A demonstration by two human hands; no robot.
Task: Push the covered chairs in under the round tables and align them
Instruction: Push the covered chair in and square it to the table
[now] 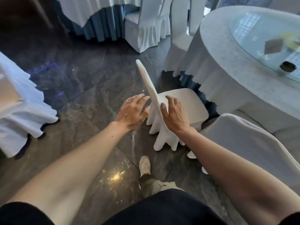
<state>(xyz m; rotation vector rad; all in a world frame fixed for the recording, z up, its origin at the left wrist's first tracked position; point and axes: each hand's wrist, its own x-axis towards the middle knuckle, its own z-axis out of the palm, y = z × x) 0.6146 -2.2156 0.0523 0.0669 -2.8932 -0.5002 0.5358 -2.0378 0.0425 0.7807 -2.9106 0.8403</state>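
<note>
A white-covered chair stands in the middle, its seat facing the round table on the right and partly tucked under the tablecloth's edge. Its thin backrest rises toward me. My left hand hovers on the outer side of the backrest, fingers spread, close to the cover. On the seat side of the backrest lies my right hand, fingers spread and touching the cover. Neither hand is closed on the chair.
A second covered chair stands right beside it at lower right. More covered chairs and another clothed table are at the back. White drapery hangs at the left. A glass turntable tops the right table. My foot is on the dark glossy floor.
</note>
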